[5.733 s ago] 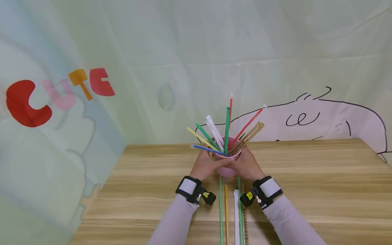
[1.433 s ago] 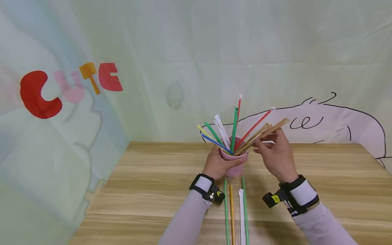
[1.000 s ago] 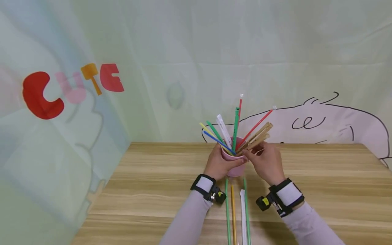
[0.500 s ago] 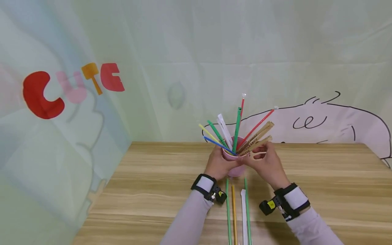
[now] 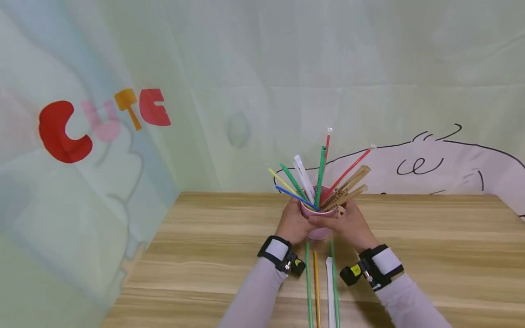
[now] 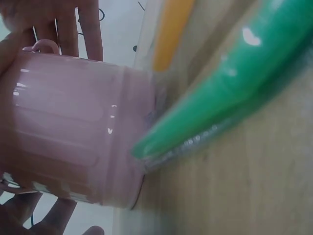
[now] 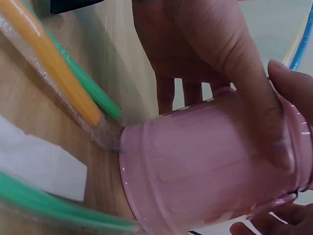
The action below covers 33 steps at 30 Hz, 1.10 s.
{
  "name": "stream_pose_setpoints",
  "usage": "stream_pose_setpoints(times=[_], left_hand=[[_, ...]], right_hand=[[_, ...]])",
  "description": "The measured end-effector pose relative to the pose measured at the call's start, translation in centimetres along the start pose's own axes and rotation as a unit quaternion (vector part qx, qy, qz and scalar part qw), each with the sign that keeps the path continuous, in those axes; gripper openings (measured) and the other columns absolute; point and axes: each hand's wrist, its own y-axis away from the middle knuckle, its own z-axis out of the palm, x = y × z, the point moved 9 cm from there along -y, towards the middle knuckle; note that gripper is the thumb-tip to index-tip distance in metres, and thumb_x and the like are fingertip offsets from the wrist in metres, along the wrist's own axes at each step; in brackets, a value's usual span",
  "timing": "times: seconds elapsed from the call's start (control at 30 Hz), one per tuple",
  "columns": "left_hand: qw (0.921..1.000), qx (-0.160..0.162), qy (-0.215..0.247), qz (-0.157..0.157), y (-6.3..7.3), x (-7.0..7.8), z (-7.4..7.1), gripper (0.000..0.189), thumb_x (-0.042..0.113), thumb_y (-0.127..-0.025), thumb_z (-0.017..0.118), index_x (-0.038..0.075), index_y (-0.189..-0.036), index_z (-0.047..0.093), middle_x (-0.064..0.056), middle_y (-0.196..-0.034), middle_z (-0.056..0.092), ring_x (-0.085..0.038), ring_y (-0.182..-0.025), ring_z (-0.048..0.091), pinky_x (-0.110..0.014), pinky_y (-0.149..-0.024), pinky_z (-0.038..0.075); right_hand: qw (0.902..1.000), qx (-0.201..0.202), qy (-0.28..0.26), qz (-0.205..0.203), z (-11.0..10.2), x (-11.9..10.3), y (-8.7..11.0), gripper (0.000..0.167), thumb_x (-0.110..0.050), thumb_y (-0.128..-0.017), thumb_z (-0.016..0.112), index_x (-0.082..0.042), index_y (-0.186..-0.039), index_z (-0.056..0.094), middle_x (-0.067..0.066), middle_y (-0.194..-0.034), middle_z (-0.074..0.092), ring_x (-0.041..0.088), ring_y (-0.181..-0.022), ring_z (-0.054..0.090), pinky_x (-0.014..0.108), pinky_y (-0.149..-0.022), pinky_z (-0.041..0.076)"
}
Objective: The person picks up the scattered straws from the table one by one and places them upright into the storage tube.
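A small pink bucket (image 5: 320, 234) stands near the middle of the table, full of wrapped drinking straws that fan out over its rim. Among them are brown paper straws (image 5: 349, 181), red straws (image 5: 348, 169), a blue straw (image 5: 292, 193) and white straws (image 5: 304, 175). My left hand (image 5: 292, 224) grips the bucket's left side, thumb across the front. From the other side my right hand (image 5: 353, 228) holds it too, its thumb (image 7: 274, 129) pressed along the wall below the rim. In the left wrist view the bucket (image 6: 58, 112) shows fingers on both sides.
In front of the bucket lie more wrapped straws in a row: a green straw (image 5: 309, 282), an orange straw (image 5: 316, 287), a white straw (image 5: 330, 291) and another green straw (image 5: 336, 296). A printed cloth (image 5: 246, 105) hangs behind the wooden table (image 5: 443, 255).
The brown straw that lay at the row's right end is in the bucket now. My right hand lowered it in, let go and took hold of the bucket's right side.
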Motion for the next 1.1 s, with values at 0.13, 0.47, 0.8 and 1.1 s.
stream_pose_setpoints(times=[0.13, 0.47, 0.8, 1.1], left_hand=[[0.9999, -0.010, -0.007, 0.009, -0.2, 0.2, 0.6, 0.064, 0.024, -0.081, 0.090, 0.035, -0.137, 0.060, 0.008, -0.133, 0.069, -0.009, -0.125, 0.063, -0.036, -0.111, 0.049], [0.9988, -0.021, -0.044, 0.005, -0.5, 0.3, 1.0, 0.067, 0.028, -0.078, 0.091, 0.030, -0.138, 0.060, 0.005, -0.132, 0.069, -0.012, -0.125, 0.062, -0.037, -0.111, 0.048], [0.9983, -0.039, -0.042, 0.014, -0.5, 0.2, 0.7, 0.075, 0.023, -0.077, 0.091, 0.032, -0.142, 0.055, 0.008, -0.134, 0.067, -0.010, -0.127, 0.059, -0.035, -0.113, 0.046], [0.9907, -0.033, -0.132, -0.007, 0.9, 0.9, -0.6, 0.092, 0.044, -0.079, 0.088, 0.022, -0.155, 0.041, -0.010, -0.155, 0.050, -0.027, -0.142, 0.049, -0.052, -0.118, 0.042]], right_hand=[[0.9999, -0.003, 0.001, -0.016, 0.1, 0.2, -0.3, 0.074, -0.027, -0.080, 0.091, -0.018, -0.145, 0.056, 0.004, -0.137, 0.067, 0.022, -0.129, 0.061, 0.035, -0.110, 0.045], [0.9995, 0.000, 0.007, -0.031, -0.2, 0.1, -0.7, 0.071, -0.026, -0.082, 0.090, -0.017, -0.144, 0.056, 0.005, -0.136, 0.068, 0.022, -0.128, 0.062, 0.035, -0.108, 0.046], [0.9987, -0.018, 0.014, -0.046, 0.6, -0.4, -0.9, 0.073, -0.024, -0.083, 0.089, -0.016, -0.147, 0.054, 0.007, -0.138, 0.067, 0.025, -0.130, 0.062, 0.038, -0.109, 0.047], [0.9988, -0.033, 0.012, -0.035, 1.1, 0.1, -1.2, 0.072, -0.023, -0.084, 0.088, -0.017, -0.146, 0.053, 0.006, -0.138, 0.067, 0.024, -0.127, 0.065, 0.041, -0.108, 0.050]])
